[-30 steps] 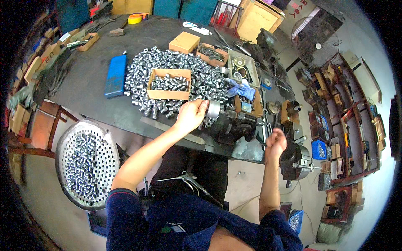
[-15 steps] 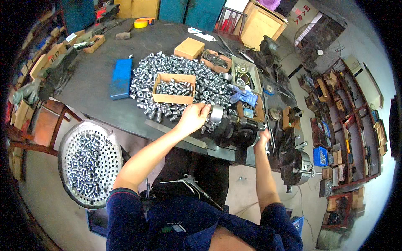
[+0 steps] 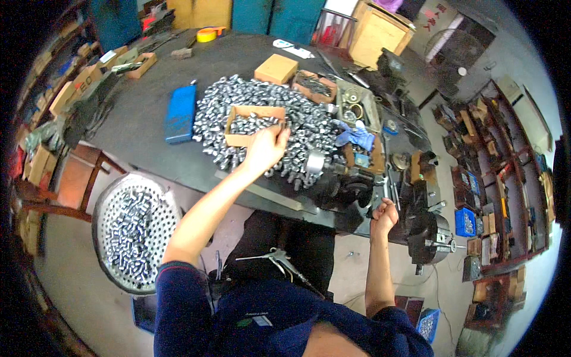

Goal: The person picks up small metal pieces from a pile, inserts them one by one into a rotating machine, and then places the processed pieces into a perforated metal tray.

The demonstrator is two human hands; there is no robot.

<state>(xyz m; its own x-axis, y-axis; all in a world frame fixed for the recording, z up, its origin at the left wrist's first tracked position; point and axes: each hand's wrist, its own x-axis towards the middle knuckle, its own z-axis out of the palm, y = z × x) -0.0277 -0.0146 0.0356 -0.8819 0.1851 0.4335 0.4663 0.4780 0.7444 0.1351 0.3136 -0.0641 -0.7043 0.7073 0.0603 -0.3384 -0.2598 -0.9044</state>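
Observation:
My left hand [image 3: 265, 149] reaches over the front right corner of a small open cardboard box [image 3: 239, 140]. Its fingers are curled together at the rim; whatever they hold is hidden. Inside that box are metal fittings [image 3: 253, 124], and a large heap of similar short metal fittings [image 3: 309, 119] surrounds it. A dark bench fixture [image 3: 351, 185] with a round silver chuck [image 3: 315, 160] sits at the bench's front edge, to the right of my left hand. At its right end my right hand [image 3: 385, 215] is closed round a lever, mostly covered by the fingers.
A perforated metal bowl [image 3: 163, 223] of fittings stands at lower left. On the bench are a blue case [image 3: 180, 114], a closed carton [image 3: 276, 69] and blue gloves [image 3: 355, 135]. A vise-like machine [image 3: 429, 238] juts out at right. An air gun [image 3: 278, 257] hangs before me.
My left hand has moved from the silver chuck leftward and up to the cardboard box. My right hand has come lower and nearer, at the fixture's right end. The view has shifted slightly.

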